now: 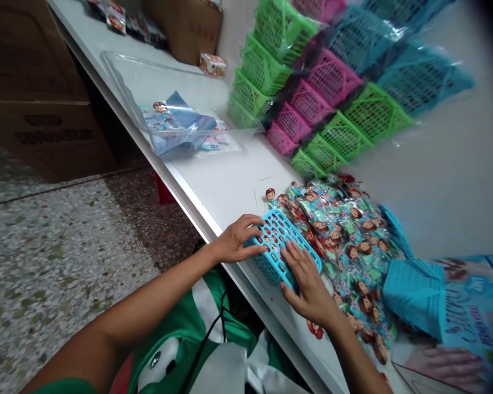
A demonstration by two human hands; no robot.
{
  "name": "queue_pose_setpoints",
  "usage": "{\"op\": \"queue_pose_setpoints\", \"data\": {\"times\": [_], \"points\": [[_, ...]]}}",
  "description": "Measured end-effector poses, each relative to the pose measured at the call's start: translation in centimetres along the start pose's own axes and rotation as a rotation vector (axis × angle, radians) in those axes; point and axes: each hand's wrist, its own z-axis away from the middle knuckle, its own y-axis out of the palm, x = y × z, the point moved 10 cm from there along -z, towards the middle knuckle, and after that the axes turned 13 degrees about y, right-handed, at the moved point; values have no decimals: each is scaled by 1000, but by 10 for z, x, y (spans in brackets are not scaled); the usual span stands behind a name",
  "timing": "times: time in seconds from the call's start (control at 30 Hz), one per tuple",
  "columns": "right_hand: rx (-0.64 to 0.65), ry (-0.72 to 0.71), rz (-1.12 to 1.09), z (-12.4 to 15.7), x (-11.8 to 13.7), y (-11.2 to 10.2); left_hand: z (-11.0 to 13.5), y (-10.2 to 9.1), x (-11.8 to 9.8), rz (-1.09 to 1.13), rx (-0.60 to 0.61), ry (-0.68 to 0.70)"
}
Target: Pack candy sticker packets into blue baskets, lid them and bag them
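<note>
A small blue plastic basket (pixel 273 235) sits at the near edge of the white table, its perforated face turned up and reddish shapes showing through the holes. At its left end, my left hand (pixel 241 239) grips it with fingers and thumb curved over the edge. My right hand (pixel 306 279) holds its near right part, fingers laid over the holed face and thumb at the near side. Right beside the basket spreads a heap of small clear packets (pixel 353 235) with printed cartoon figures.
Stacked green baskets (pixel 271 65), pink baskets (pixel 312 101) and more blue baskets (pixel 423 76) in plastic wrap line the back wall. Nested blue baskets (pixel 414 295) lie at right by a printed box (pixel 476 312). A clear tray (pixel 123 93) holds packets; cartons (pixel 45 131) stand left.
</note>
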Motion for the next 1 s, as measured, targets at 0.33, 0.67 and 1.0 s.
{"op": "queue_pose_setpoints", "data": {"times": [0.33,0.67,1.0], "points": [[-377,0,-21,15,15,-8,-7,20,-17,-12,183,201],[-457,107,161,21,27,7,-6,25,-28,-45,241,186],[-506,58,-7,26,14,-5,-6,29,-23,-106,304,205]]}}
